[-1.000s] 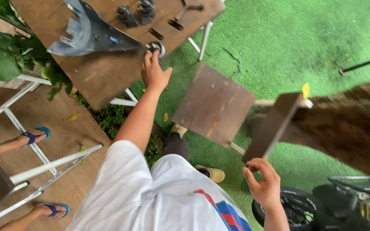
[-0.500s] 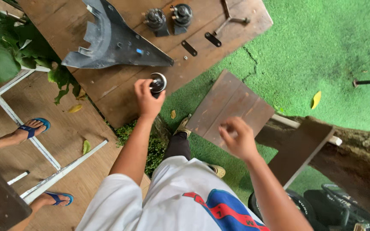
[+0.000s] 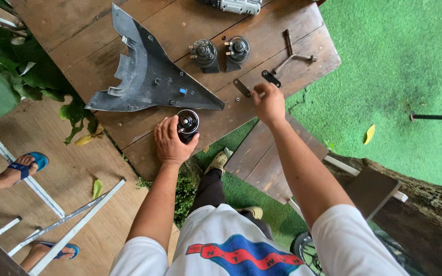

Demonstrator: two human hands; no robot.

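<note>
Wooden planks, dark and weathered, make up the table where this person stands working. The left hand is wrapped around a small round black horn that stands near the table's near edge, fingers curled about its body and holding it down. The right hand is out over the table's right corner, fingertips pressed together as if pinching something very small; what sits between them I cannot make out. Just beside those fingertips lie two flat metal brackets, one short and dark, one longer and brownish, and a tiny speck of hardware shows between them. Farther back stand two more horns of the same kind, side by side, and a three-armed wrench lies to their right. A large grey plastic fairing panel lies flat across the middle of the table, its pointed tip close to the held horn without, as far as I can tell, touching it. Judging from this, the step in hand looks like gathering a fastener or bracket for the horn under the left hand. The next move would call for carrying that small piece across without dropping it onto the green turf, while the left hand keeps the horn steady and its mounting stud turned upward.
</note>
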